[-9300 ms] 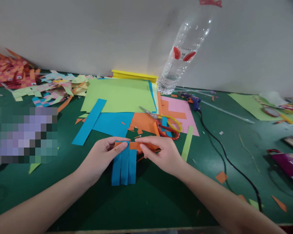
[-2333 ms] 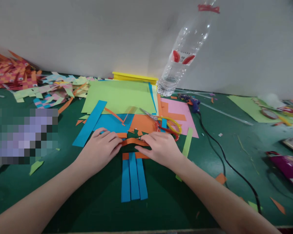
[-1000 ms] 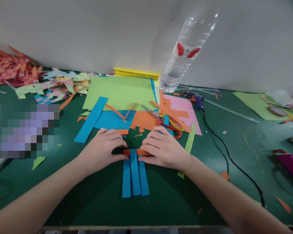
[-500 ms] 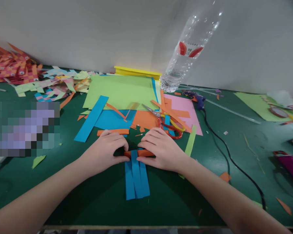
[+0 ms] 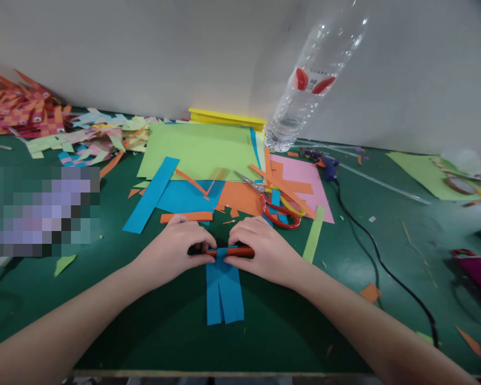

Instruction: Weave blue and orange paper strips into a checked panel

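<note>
At lower centre, the blue strips [image 5: 231,294] point toward me; just above, my left hand [image 5: 184,243] and right hand [image 5: 264,251] pinch them against the orange strip [image 5: 243,251]. It looks like weaving; the next move calls for snug, even pressing.

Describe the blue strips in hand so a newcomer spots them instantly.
On the green table, find the left hand and right hand, nearly together at the middle. The blue strips run from them toward the near edge. Unlike the lone slanted blue strip farther left, they lie side by side, an orange strip across their far end.
</note>
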The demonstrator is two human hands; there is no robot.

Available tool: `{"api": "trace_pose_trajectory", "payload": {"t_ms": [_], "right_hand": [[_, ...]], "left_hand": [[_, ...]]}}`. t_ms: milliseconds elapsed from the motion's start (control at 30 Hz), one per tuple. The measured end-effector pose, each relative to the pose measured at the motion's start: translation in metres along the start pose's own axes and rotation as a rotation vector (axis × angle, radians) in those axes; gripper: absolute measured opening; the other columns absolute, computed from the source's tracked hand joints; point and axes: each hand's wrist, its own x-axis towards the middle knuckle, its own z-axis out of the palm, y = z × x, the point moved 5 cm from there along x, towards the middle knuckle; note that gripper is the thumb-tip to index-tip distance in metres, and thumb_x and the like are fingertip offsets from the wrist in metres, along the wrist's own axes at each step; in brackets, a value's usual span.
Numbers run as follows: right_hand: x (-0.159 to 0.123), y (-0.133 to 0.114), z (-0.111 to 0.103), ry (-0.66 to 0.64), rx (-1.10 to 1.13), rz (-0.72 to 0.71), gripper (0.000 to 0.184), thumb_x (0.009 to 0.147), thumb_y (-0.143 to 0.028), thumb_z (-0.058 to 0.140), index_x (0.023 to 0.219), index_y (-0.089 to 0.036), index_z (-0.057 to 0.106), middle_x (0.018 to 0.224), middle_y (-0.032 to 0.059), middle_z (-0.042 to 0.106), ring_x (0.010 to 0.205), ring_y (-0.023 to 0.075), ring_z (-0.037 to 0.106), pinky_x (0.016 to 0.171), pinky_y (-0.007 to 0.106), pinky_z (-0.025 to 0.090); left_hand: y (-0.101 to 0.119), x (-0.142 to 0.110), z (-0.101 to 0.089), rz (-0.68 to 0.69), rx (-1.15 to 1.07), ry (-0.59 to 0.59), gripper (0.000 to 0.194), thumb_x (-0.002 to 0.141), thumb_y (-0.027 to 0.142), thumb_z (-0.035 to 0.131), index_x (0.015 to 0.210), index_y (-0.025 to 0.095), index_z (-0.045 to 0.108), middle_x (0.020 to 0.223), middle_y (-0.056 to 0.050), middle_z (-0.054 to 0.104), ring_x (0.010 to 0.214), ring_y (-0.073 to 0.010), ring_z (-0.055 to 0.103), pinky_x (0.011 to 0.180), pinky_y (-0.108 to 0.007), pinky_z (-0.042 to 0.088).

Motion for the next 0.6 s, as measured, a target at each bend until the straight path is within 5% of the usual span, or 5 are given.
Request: {"api": "trace_pose_trajectory", "payload": {"t_ms": [600], "right_hand": [[0.0006,0.0018,0.0017,0.028,0.115,0.042,0.008,0.084,-0.026,0.065,0.085,-0.019,0.065,0.082,0.0011,0.068,0.082,0.0166,0.057,0.079,0.032,0.036]], "left_hand": [[0.0015,0.0017,0.0037,-0.028,-0.009,0.053,0.014,0.086,0.031,0.061,0.078,0.019,0.062,0.069,0.003,0.062,0.063,-0.0129,0.053,0.070,-0.030,0.034]]}}
